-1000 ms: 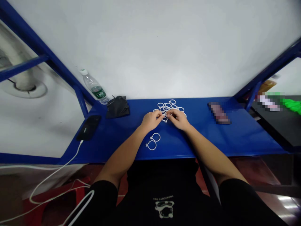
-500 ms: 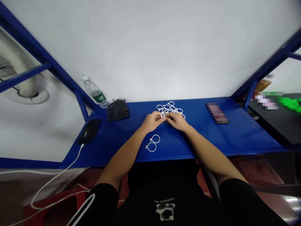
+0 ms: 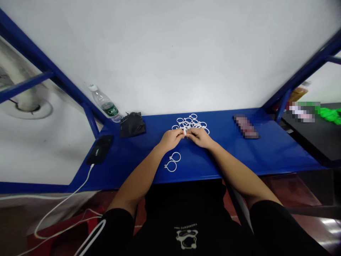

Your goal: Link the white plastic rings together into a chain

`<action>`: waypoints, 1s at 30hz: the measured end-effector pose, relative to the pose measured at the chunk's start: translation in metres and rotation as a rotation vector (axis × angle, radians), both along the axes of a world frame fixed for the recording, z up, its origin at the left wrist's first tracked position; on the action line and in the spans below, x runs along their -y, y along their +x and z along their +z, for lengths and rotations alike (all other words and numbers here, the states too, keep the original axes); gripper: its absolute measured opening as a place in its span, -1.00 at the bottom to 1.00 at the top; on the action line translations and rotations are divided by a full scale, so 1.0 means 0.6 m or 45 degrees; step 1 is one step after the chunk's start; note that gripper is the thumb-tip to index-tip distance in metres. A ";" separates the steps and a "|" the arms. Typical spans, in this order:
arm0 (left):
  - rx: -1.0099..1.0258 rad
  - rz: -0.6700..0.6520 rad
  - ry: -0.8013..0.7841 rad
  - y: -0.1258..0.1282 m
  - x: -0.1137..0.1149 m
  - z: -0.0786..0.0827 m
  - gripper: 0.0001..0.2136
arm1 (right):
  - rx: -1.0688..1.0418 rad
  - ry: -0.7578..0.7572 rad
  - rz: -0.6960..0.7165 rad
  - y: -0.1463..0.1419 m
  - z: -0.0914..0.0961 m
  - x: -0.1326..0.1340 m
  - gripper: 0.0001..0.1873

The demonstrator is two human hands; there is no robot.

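Note:
A pile of several white plastic rings [image 3: 191, 121] lies on the blue table [image 3: 266, 153] near the back wall. My left hand [image 3: 169, 138] and my right hand [image 3: 199, 137] meet just in front of the pile, fingertips pinched together on one white ring [image 3: 184, 131] held between them. Two linked white rings [image 3: 173, 161] lie apart on the table, closer to me, below my left hand.
A plastic water bottle [image 3: 104, 103] leans at the back left beside a crumpled black bag [image 3: 132, 123]. A black phone [image 3: 99, 149] with a white cable [image 3: 64, 202] lies at the left edge. A blurred flat object [image 3: 245, 126] rests at the right. Blue frame bars rise on both sides.
Both hands have stayed at the pile's near edge, fingers drawing closer on the ring. The view has shifted slightly; nothing else on the table moved.

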State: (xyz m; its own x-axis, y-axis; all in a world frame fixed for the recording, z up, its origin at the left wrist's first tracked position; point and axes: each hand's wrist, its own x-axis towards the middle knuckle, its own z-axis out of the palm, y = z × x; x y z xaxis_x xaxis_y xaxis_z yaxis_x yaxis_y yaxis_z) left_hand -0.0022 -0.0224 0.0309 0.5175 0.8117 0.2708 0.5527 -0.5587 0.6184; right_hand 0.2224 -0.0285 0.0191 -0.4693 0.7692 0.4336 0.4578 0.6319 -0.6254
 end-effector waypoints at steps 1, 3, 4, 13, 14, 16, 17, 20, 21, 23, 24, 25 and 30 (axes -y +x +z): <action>-0.006 0.000 0.016 0.000 0.000 0.000 -0.87 | -0.007 0.005 0.001 -0.001 -0.001 0.000 -0.72; -0.016 0.007 0.041 -0.002 -0.001 0.005 -0.86 | 0.005 0.036 -0.023 -0.002 -0.001 0.001 -0.73; -0.027 0.013 0.045 -0.005 -0.001 0.009 -0.86 | 0.023 0.058 -0.049 -0.003 0.000 0.002 -0.73; -0.551 -0.146 -0.568 -0.061 -0.005 0.051 -0.51 | 0.049 0.046 -0.568 0.012 0.009 -0.005 -0.70; -0.596 -0.166 -0.575 -0.060 -0.004 0.050 -0.51 | 0.042 0.029 -0.580 0.014 0.007 -0.008 -0.69; -0.642 -0.172 -0.544 -0.055 -0.003 0.047 -0.61 | 0.033 0.014 -0.556 0.016 0.003 -0.012 -0.69; -0.649 -0.164 -0.516 -0.052 -0.002 0.045 -0.68 | 0.033 0.019 -0.518 0.015 0.000 -0.013 -0.69; -0.621 -0.121 -0.373 -0.042 0.002 0.040 -0.86 | 0.052 0.051 -0.345 0.009 -0.005 -0.011 -0.71; -0.592 -0.094 -0.306 -0.039 0.003 0.038 -0.87 | 0.060 0.060 -0.283 0.007 -0.007 -0.009 -0.72; -0.508 -0.010 -0.178 -0.033 0.004 0.037 -0.86 | 0.059 0.062 -0.181 0.002 -0.007 -0.003 -0.73; -0.455 0.045 -0.135 -0.030 0.004 0.036 -0.87 | 0.047 0.057 -0.139 0.000 -0.007 0.000 -0.72; -0.399 0.101 -0.113 -0.027 0.005 0.035 -0.87 | 0.031 0.050 -0.101 -0.002 -0.006 0.002 -0.70; -0.088 0.217 -0.215 -0.010 0.003 0.021 -0.85 | 0.059 0.071 0.035 -0.009 -0.001 0.010 -0.55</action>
State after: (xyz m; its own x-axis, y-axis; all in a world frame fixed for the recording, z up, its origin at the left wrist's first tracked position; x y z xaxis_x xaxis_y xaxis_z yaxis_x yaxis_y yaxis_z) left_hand -0.0083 -0.0240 0.0438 0.3819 0.9195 0.0928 0.6745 -0.3460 0.6522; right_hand 0.2169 -0.0342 0.0185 -0.5104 0.7311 0.4527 0.4678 0.6778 -0.5673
